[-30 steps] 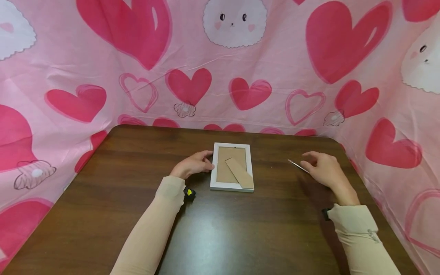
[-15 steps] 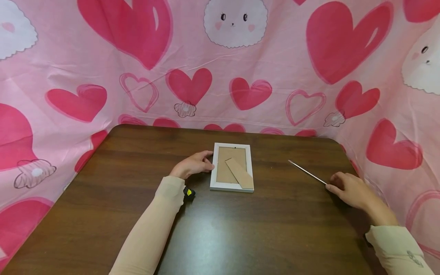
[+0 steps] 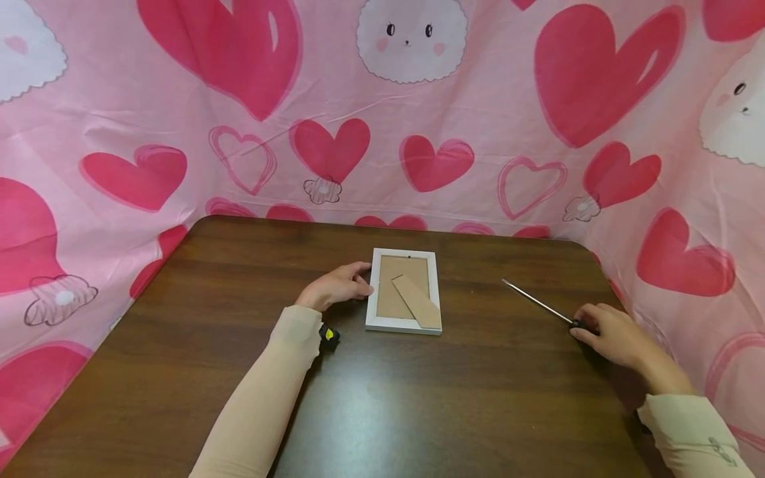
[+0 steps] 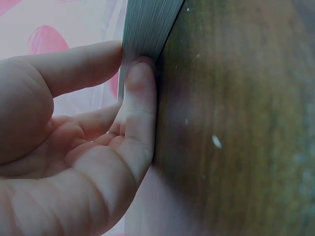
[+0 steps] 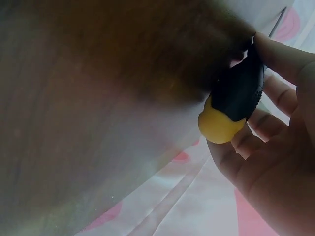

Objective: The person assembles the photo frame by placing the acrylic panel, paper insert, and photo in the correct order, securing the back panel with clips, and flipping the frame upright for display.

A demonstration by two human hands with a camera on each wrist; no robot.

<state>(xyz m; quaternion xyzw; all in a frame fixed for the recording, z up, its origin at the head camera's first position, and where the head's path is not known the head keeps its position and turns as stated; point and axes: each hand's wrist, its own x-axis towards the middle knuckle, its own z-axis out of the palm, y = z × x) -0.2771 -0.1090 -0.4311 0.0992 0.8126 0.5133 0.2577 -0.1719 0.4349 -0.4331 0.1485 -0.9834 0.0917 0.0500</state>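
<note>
A white picture frame [image 3: 372,312] lies face down on the brown table [image 3: 466,398], its cardboard back up and its stand leg [image 3: 416,302] folded slantwise across it. My left hand [image 3: 337,285] touches the frame's left edge with thumb and fingers. In the left wrist view, a finger lies along the frame's side and the thumb meets its upper edge. Far to the right, my right hand [image 3: 615,335] holds the handle of a screwdriver [image 3: 538,303]. Its thin metal shaft points toward the far side of the table. The right wrist view shows the black and yellow handle [image 5: 238,88] between thumb and fingers.
A pink cloth [image 3: 382,159] with red hearts hangs behind the table and along both sides. The table's far edge [image 3: 323,224] runs close in front of it. Bare wood lies between the frame and the screwdriver.
My right hand has moved right and nearer along the screwdriver, from over its shaft to its handle. The screwdriver has stayed in place. My left hand and the picture frame have not moved.
</note>
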